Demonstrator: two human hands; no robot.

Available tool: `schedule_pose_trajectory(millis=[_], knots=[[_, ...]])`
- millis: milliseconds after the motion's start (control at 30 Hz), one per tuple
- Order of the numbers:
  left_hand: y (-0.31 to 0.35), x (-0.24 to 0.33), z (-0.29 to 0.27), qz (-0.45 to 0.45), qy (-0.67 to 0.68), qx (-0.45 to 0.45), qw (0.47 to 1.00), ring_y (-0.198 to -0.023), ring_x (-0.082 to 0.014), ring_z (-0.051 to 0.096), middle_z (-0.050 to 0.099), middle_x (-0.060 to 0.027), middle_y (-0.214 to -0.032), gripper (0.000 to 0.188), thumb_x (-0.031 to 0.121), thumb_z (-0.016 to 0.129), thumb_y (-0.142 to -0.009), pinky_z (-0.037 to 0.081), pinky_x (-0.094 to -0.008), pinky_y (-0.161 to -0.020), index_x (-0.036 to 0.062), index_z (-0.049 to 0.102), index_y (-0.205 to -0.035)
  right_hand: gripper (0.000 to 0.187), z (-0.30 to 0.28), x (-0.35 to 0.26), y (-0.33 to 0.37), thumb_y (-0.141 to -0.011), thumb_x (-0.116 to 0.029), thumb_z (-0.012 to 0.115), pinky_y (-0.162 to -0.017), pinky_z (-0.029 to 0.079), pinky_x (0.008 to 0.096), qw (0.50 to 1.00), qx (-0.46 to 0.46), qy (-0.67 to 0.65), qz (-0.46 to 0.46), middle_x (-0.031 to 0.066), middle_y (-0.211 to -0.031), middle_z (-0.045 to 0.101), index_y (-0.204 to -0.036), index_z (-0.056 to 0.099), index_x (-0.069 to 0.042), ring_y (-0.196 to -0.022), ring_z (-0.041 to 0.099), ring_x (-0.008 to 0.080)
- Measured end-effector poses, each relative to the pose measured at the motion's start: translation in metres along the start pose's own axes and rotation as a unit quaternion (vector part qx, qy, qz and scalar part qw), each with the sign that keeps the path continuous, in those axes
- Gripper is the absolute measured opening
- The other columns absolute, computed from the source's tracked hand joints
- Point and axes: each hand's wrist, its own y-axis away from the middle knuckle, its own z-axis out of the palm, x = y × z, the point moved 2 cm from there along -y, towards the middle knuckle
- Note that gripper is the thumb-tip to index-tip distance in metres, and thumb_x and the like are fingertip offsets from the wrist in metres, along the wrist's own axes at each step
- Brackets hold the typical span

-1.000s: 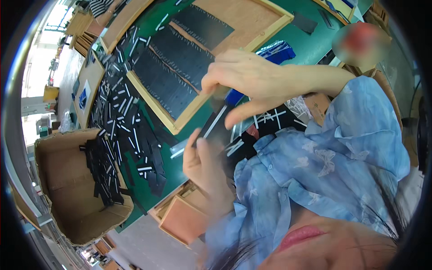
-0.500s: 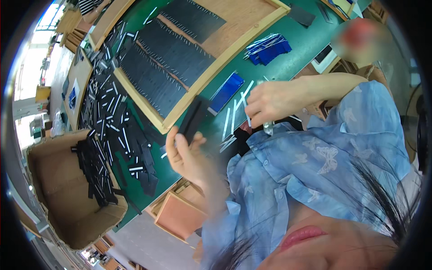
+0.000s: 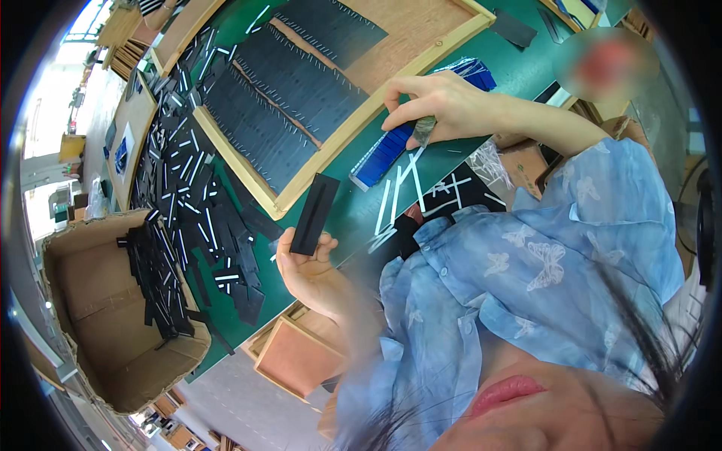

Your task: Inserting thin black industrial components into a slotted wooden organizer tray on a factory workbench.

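Observation:
My left hand holds a black rectangular strip upright over the green table. My right hand reaches forward and pinches a thin white strip above a stack of blue strips. Several white strips lie loose beside that stack. A wooden frame beyond my hands holds rows of black strips laid side by side.
A heap of black and white strips covers the table at left. A cardboard box with black strips stands at lower left. Wooden trays sit below the table edge. More blue strips lie behind my right hand.
My right hand moved away from the left hand to the blue stack and took a white strip. My left hand stays up with the black strip.

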Motion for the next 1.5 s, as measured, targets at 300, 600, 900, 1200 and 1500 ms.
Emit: schedule_pose_trajectory(millis=[300,600,900,1200,1500], knots=[[0.003,-0.003,0.02,-0.047,-0.031,-0.02,0.998,-0.079,-0.0244,0.063,0.062,-0.0179,-0.093,0.058,0.042,0.027,-0.097,0.054,-0.0282,-0.063,-0.0072,0.055,-0.107,0.042,-0.023,-0.039,0.001,-0.06,-0.009,0.078,-0.054,0.045,0.0301,0.985,0.078,0.032,-0.149,0.0022,-0.101,0.051,-0.097,0.061,-0.016,-0.067,0.056,0.0191],[0.013,-0.002,0.047,-0.091,0.014,-0.127,0.988,-0.069,-0.0256,0.063,0.063,-0.0227,-0.092,0.067,0.051,0.021,-0.096,0.053,-0.0321,-0.065,-0.006,0.055,-0.108,0.045,-0.023,-0.051,-0.001,-0.056,-0.006,0.081,-0.065,0.049,0.0314,0.992,0.073,-0.089,-0.051,0.002,-0.099,0.052,-0.096,0.062,-0.015,-0.085,0.058,0.0222],[0.018,-0.002,0.047,-0.089,0.003,-0.129,0.988,-0.07,-0.0261,0.063,0.063,-0.0225,-0.091,0.068,0.05,0.02,-0.097,0.054,-0.0313,-0.064,-0.0068,0.054,-0.108,0.044,-0.021,-0.055,0.001,-0.056,-0.006,0.081,-0.065,0.049,0.0317,0.994,0.069,-0.075,-0.05,0.0023,-0.1,0.052,-0.095,0.062,-0.014,-0.084,0.058,0.0228],[0.017,0.001,0.043,-0.097,-0.012,-0.165,0.982,-0.08,-0.026,0.063,0.063,-0.0205,-0.094,0.068,0.051,0.018,-0.097,0.05,-0.0355,-0.075,-0.0059,0.051,-0.113,0.043,-0.024,-0.057,0.002,-0.056,-0.007,0.081,-0.064,0.05,0.0319,0.996,0.063,-0.052,-0.047,0.0018,-0.1,0.051,-0.094,0.062,-0.013,-0.084,0.058,0.0224],[0.02,0.003,0.047,-0.081,-0.009,-0.124,0.989,-0.071,-0.0261,0.064,0.063,-0.0212,-0.089,0.065,0.047,0.021,-0.097,0.054,-0.0321,-0.064,-0.0075,0.054,-0.108,0.042,-0.024,-0.059,0.002,-0.057,-0.008,0.082,-0.064,0.05,0.0317,0.996,0.064,-0.048,-0.045,0.0017,-0.1,0.051,-0.093,0.063,-0.013,-0.084,0.059,0.0224]])
